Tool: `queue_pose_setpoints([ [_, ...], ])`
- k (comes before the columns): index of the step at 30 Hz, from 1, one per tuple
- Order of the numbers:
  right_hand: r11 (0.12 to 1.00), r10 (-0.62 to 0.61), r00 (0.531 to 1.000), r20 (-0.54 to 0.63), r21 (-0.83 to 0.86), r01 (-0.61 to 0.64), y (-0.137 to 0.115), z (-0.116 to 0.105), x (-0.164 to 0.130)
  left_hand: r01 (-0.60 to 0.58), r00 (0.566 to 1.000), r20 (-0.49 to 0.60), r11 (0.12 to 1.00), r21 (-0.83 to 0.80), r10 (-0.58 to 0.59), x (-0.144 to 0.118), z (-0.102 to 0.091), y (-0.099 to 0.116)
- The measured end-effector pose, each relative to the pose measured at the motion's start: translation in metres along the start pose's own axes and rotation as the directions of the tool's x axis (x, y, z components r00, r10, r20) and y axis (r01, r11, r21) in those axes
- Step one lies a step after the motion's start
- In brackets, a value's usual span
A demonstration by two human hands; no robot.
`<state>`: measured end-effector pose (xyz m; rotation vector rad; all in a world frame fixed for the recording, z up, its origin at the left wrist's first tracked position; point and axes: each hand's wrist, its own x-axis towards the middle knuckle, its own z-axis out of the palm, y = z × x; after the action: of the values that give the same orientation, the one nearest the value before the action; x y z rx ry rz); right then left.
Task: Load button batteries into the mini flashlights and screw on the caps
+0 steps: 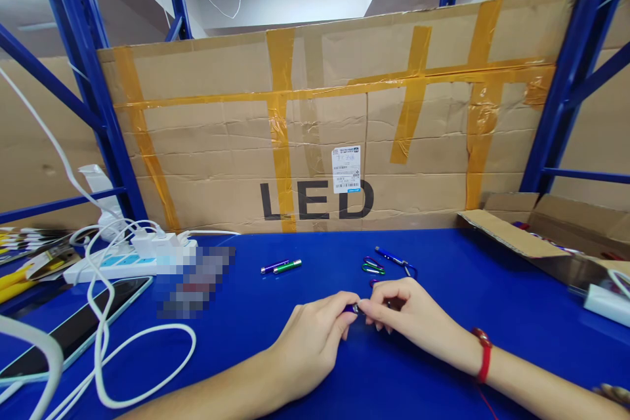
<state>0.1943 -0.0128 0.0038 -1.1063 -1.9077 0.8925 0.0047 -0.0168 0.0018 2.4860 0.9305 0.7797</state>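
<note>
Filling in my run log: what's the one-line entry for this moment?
left hand: pinching small blue pen light | right hand: pinching its other end | purple and green pen lights, carabiners lying beyond on blue table

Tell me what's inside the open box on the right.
Inside the cardboard box, only a few thin colored pieces show near the flap; its walls cover the rest.
</note>
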Motion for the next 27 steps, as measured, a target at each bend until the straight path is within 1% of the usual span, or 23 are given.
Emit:
queue_pose_setpoints([
  [6, 1.000, 0.005, 1.000, 0.015, 0.001, -0.005, 0.0005, 0.0000, 0.0009, -0.002, 1.000, 0.015, 1.000, -0.008, 0.002, -0.0005, -0.0007, 0.0001],
  [13, 1.000, 0.016, 0.999, 0.028, 0.023, -0.016, 0.0006, -0.0001, 0.0012, -0.007, 0.998, 0.061, 0.999, -0.034, 0.009, 0.0005, -0.0017, 0.0003],
  [27, 0.999, 0.038, 0.999, 0.023, 0.019, -0.038, -0.0003, -0.0001, 0.0011, -0.009, 0.998, 0.061, 1.000, -0.027, 0.010, -0.0006, -0.0007, 0.0002],
])
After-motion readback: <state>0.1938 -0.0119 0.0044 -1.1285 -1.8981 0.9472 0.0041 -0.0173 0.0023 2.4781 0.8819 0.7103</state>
